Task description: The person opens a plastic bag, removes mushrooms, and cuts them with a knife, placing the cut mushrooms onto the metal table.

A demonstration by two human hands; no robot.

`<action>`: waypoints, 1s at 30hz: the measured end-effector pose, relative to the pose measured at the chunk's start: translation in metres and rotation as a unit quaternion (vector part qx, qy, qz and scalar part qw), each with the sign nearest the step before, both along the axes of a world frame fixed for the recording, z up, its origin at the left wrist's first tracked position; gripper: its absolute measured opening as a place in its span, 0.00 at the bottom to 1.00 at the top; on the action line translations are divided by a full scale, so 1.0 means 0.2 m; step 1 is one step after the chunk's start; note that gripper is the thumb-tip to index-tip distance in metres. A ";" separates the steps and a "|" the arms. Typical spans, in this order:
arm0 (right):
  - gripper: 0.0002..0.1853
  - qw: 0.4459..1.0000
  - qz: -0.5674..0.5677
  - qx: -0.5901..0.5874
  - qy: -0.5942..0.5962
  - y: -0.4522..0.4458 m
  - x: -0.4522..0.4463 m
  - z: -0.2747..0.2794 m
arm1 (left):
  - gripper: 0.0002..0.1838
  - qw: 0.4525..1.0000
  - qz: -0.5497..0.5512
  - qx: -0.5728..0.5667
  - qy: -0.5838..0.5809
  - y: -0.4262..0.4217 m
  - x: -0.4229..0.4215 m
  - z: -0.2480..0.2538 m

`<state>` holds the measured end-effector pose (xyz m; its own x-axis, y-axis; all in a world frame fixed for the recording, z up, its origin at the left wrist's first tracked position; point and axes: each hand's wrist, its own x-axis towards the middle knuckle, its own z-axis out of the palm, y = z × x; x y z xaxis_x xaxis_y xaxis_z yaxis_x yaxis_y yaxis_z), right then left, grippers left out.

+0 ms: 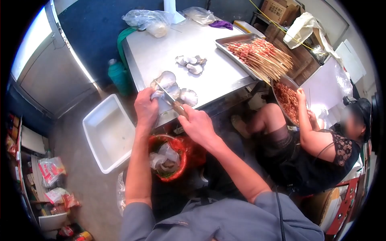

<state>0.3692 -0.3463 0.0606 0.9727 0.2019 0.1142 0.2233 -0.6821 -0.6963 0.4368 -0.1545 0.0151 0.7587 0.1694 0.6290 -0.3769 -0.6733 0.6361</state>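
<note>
My right hand [197, 122] is wrapped round the wooden handle of a knife [166, 91], whose blade slants up and left across the mushrooms. Under the blade lie pale grey oyster mushrooms [165, 77], close to the near left corner of the metal table [138, 64]. With closed fingers, my left hand [146, 105] holds a piece of mushroom against the tabletop, just left of the blade. One more mushroom piece [188, 97] rests right of the knife. Farther back sits a small heap of mushrooms [195, 69], apart from both hands.
A tray [219, 43] of skewered meat stands at the table's right. Beside it a seated person [321, 140] holds a skewer over a bowl of meat pieces [286, 98]. Below are a white tub [89, 128] and a bin lined with a red bag [183, 154].
</note>
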 end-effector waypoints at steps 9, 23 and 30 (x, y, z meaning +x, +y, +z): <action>0.13 0.997 0.017 -0.021 -0.074 0.00 0.06 0.00 | 0.05 1.000 0.026 -0.013 0.001 -0.02 -0.02 0.01; 0.14 0.998 0.016 -0.061 -0.010 0.01 0.05 0.07 | 0.04 1.000 0.019 0.014 0.010 0.00 0.00 -0.01; 0.14 0.998 0.015 -0.067 -0.003 0.02 0.04 0.08 | 0.04 0.998 0.058 -0.001 0.015 -0.01 -0.03 -0.02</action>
<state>0.3763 -0.3428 0.0765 0.9655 0.2442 0.0906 0.2488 -0.7622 -0.5976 0.4316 -0.1567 0.0120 0.7528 0.2580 0.6056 -0.2776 -0.7098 0.6474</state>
